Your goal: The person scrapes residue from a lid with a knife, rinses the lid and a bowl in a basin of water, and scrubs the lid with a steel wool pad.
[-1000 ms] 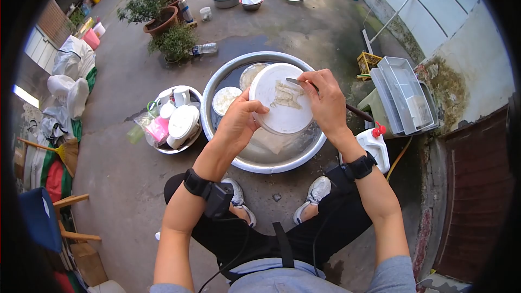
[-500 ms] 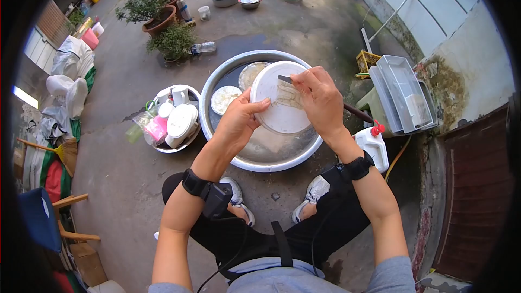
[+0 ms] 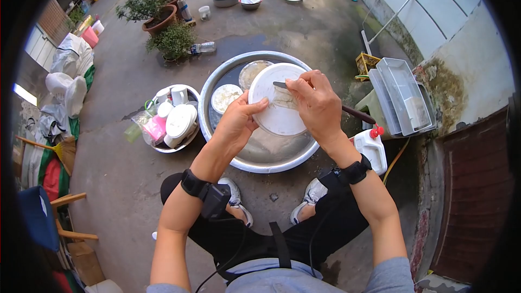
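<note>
over the big basin (image 3: 255, 154) the left hand (image 3: 236, 122) grips the white plate (image 3: 274, 114) by its near edge, tilted, while the right hand (image 3: 317, 106) pinches a knife (image 3: 279, 84) against the stuck food, and scraping flat and downward with the plate braced would likely work best.

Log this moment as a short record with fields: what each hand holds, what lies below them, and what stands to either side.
left hand: grips the left rim of a white plate, held tilted
right hand: holds a knife, blade tip on the plate's soiled patch
below: large metal basin with water and two more dishes at its far side
left of basin: smaller bowl stacked with white cups and lids
right of basin: white jug with red cap, grey trays
far side: potted plants
</note>
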